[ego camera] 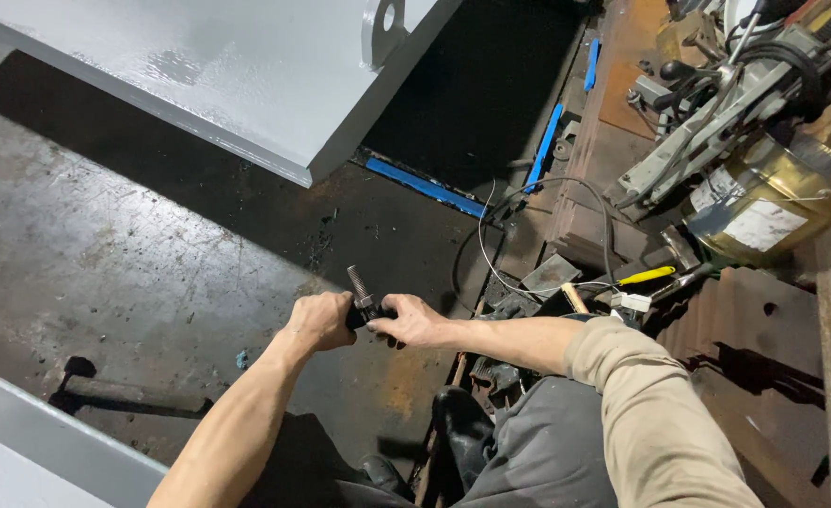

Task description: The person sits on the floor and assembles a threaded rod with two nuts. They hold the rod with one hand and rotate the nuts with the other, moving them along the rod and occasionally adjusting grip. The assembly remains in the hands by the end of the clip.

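1. Far left, low down: a hammer-like tool lies on the dark, scuffed metal floor, next to a grey painted edge.
2. Up top there's a big grey painted steel plate with a lug that has a hole in it.
3. Left hand is curled into a fist, fingers pressed together around the lower end of a threaded bolt. The bolt sticks up and tilts a bit to the left, out over the floor in front of the person's knees.
4. Right hand is touching the left one, fingers wrapped around a dark piece at the bolt's base. Can't tell what that piece is.
5. Further right: a loose grey cable, a yellow-handled screwdriver, blue strips, then a cluttered machine with a brass-coloured drum.
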